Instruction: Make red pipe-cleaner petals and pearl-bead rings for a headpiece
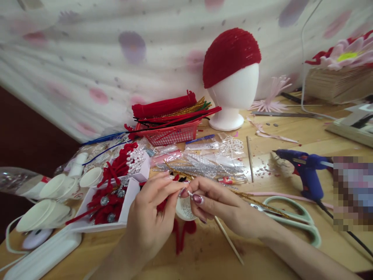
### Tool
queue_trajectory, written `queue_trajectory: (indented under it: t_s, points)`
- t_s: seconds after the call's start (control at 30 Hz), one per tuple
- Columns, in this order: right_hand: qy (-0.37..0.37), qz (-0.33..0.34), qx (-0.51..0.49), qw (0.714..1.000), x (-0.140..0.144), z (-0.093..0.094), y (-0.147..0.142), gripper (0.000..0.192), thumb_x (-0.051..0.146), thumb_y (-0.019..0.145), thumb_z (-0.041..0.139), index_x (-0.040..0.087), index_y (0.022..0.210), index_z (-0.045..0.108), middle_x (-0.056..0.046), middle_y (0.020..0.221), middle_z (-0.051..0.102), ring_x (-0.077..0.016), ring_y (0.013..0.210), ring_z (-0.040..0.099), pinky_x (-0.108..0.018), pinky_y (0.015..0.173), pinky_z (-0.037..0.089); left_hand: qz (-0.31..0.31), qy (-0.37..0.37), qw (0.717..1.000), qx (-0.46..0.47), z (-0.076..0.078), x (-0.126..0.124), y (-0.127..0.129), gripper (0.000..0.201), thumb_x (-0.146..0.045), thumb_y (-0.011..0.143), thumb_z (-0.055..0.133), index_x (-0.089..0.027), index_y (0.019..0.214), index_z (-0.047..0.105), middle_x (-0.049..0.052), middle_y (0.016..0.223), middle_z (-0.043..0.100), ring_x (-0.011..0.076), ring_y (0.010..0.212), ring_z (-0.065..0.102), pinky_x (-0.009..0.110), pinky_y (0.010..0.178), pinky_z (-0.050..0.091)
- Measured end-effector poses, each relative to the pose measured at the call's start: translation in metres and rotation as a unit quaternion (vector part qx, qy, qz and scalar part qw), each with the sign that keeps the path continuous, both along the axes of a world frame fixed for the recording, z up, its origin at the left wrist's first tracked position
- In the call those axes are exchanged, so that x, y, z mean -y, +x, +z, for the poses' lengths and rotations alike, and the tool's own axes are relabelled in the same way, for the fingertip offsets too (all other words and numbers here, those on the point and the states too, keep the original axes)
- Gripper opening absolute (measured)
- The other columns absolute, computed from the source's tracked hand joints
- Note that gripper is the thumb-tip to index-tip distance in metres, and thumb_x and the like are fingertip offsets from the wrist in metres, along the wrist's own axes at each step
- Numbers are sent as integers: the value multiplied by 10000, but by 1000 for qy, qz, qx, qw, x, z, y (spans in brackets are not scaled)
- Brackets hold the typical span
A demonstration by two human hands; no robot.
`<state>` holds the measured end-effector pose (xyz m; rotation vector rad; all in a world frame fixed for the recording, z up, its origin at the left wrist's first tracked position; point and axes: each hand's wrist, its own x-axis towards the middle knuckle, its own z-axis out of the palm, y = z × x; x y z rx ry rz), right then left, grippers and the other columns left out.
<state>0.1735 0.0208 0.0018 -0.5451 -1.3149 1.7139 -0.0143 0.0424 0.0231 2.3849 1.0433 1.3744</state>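
Fingertips of both hands meet low in the view, just above the wooden bench. The left hand and the right hand each pinch, with a closed grip, a tiny pearl-like bead held between them; what it sits on is too small to tell. Directly beneath the fingers lies a small round white dish, and red pipe-cleaner pieces trail toward six o'clock from it. A thin wooden stick slants away toward five o'clock under the right hand.

At nine o'clock from the hands stands a white tray filled with red flower pieces and silver gems, with paper cups farther out the same way. At twelve o'clock lie clear packets of silver and pearl trims, and beyond them a red basket heaped with red, gold and green pipe cleaners. A white foam head wearing a red cap stands toward one o'clock. Mint-green scissors rest at three o'clock, just beside the right wrist, and a blue glue gun lies toward two o'clock, well apart from the hands.
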Motion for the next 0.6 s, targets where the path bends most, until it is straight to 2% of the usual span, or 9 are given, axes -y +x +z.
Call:
queue_trajectory:
  t_s: [0.13, 0.27, 0.33, 0.43, 0.6]
  points:
    - [-12, 1, 13, 1000, 1, 2, 0, 251, 409, 1007, 551, 159, 1031, 550, 38, 746, 505, -115, 654, 430, -276, 631, 315, -7, -16, 999, 31, -3, 2, 2, 256, -56, 849, 641, -298, 907, 704, -37, 792, 781, 171, 782, 746, 352, 990, 546]
    - [-7, -8, 34, 999, 0, 3, 1, 248, 394, 1014, 531, 151, 994, 574, 39, 705, 508, -113, 626, 422, -275, 593, 292, -4, -89, 993, 81, -5, 5, -1, 319, -68, 849, 661, -280, 1071, 576, -13, 874, 789, 204, 947, 755, 345, 948, 560]
    - [-9, -11, 35, 999, 0, 2, 1, 280, 424, 1009, 536, 153, 953, 575, 44, 685, 498, -109, 605, 408, -269, 568, 277, -37, -110, 991, 64, -1, 4, -4, 370, -66, 868, 640, -277, 1141, 509, -21, 878, 786, 185, 911, 764, 310, 894, 573]
    - [-29, -16, 43, 999, -2, 1, -1, 332, 487, 948, 623, 168, 889, 553, 60, 666, 470, -96, 573, 358, -256, 536, 250, -80, -130, 988, 13, 8, 1, -8, 333, -76, 886, 605, -281, 1130, 508, -40, 835, 779, 166, 810, 767, 269, 785, 576]
    - [-34, -1, 62, 998, -4, 4, 0, 363, 503, 929, 638, 173, 820, 533, 72, 635, 430, -89, 550, 320, -248, 514, 230, -105, -150, 983, -14, 10, -4, -13, 303, -99, 891, 591, -276, 1132, 539, -11, 890, 787, 207, 858, 769, 313, 778, 574]
